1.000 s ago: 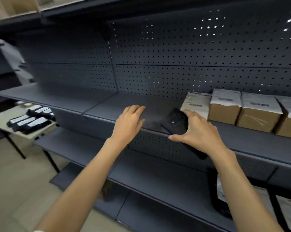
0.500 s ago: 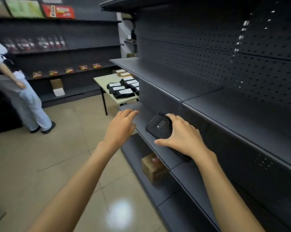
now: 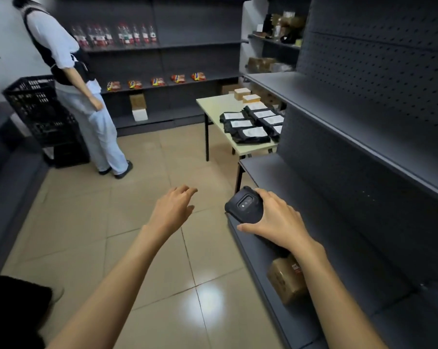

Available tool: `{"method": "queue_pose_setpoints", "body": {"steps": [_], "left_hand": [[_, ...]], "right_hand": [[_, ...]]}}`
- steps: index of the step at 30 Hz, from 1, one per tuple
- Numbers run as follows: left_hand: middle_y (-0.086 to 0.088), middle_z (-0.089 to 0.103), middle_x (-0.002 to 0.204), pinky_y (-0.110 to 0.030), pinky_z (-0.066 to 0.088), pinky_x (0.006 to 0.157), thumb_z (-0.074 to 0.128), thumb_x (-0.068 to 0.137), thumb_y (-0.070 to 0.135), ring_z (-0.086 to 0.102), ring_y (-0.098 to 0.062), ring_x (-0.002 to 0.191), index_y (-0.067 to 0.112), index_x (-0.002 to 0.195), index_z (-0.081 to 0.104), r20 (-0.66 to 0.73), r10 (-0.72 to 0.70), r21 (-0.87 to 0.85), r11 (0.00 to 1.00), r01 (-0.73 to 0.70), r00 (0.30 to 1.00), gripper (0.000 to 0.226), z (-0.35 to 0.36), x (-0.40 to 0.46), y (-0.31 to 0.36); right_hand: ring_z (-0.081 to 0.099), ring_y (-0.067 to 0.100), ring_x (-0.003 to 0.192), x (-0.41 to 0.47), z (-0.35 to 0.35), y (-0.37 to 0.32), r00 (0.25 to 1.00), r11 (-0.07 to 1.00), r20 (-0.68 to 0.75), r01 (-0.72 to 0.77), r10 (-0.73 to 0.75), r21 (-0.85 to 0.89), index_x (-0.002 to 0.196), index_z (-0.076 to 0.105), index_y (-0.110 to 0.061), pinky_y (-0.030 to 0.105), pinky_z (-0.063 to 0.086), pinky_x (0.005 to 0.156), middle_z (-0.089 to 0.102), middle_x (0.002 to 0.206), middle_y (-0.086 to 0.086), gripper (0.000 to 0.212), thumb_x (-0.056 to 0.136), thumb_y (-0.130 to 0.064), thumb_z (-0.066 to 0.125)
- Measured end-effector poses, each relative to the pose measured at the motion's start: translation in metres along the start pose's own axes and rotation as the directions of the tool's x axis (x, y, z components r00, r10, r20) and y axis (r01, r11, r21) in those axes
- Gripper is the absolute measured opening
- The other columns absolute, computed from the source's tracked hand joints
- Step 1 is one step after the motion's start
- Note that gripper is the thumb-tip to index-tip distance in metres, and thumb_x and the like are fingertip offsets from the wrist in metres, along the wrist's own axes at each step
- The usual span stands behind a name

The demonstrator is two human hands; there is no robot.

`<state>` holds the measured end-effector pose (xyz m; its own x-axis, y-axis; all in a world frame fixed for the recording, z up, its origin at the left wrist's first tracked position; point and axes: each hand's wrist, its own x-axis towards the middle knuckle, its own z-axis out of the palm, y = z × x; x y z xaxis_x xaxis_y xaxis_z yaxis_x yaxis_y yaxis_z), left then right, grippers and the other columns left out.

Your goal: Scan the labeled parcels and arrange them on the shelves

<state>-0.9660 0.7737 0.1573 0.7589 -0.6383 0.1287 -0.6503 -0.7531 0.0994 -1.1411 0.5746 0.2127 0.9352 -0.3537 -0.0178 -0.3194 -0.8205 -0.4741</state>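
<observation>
My right hand (image 3: 275, 220) grips a black handheld scanner (image 3: 244, 205), held over the front edge of the dark grey shelf unit (image 3: 363, 147) on my right. My left hand (image 3: 173, 210) hovers over the tiled floor with its fingers apart and nothing in it. Ahead, a pale table (image 3: 220, 114) carries several black bagged parcels with white labels (image 3: 253, 123) and two small cardboard boxes (image 3: 245, 94). One brown cardboard parcel (image 3: 287, 280) lies on the bottom shelf below my right forearm.
A person in white clothes (image 3: 87, 102) stands at the left beside stacked black crates (image 3: 40, 114). The back wall shelving (image 3: 162, 46) holds bottles and snack packs. Open tiled floor (image 3: 137, 197) lies between me and the table.
The view has swung left from the shelf with boxed parcels to the room and table. My hands have come away from the shelf; the right still holds the scanner.
</observation>
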Motion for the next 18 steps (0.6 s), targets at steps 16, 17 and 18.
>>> {"method": "queue_pose_setpoints", "body": {"steps": [16, 17, 18], "left_hand": [[0.002, 0.05, 0.136, -0.036, 0.046, 0.082, 0.055, 0.098, 0.03, 0.049, -0.023, 0.121, 0.023, 0.145, 0.04, 0.14, -0.078, -0.007, 0.997, 0.08, 0.987, 0.05, 0.08, 0.264, -0.177], [0.002, 0.05, 0.136, -0.036, 0.047, 0.082, 0.055, 0.098, 0.03, 0.049, -0.023, 0.121, 0.023, 0.145, 0.04, 0.145, -0.083, -0.001, 0.997, 0.084, 0.986, 0.05, 0.079, 0.287, -0.188], [0.002, 0.05, 0.136, -0.037, 0.047, 0.082, 0.055, 0.098, 0.029, 0.049, -0.023, 0.121, 0.024, 0.144, 0.04, 0.142, -0.088, 0.0, 0.996, 0.089, 0.986, 0.049, 0.079, 0.309, -0.2]], "right_hand": [[0.059, 0.018, 0.104, 0.376, 0.082, -0.028, 0.994, 0.994, 0.112, -0.016, 0.004, 0.106, 0.126, 0.051, -0.032, 0.036, 0.048, 0.081, 0.061, 0.117, -0.008, 0.078, 0.06, -0.061, 0.079], [0.059, 0.018, 0.104, 0.404, 0.083, -0.033, 0.994, 0.994, 0.111, -0.012, -0.001, 0.113, 0.125, 0.051, -0.033, 0.037, 0.048, 0.081, 0.061, 0.116, -0.009, 0.077, 0.06, -0.062, 0.078], [0.059, 0.017, 0.102, 0.431, 0.084, -0.039, 0.994, 0.992, 0.111, -0.006, -0.008, 0.123, 0.124, 0.051, -0.033, 0.037, 0.048, 0.081, 0.061, 0.114, -0.01, 0.076, 0.059, -0.062, 0.078]]}}
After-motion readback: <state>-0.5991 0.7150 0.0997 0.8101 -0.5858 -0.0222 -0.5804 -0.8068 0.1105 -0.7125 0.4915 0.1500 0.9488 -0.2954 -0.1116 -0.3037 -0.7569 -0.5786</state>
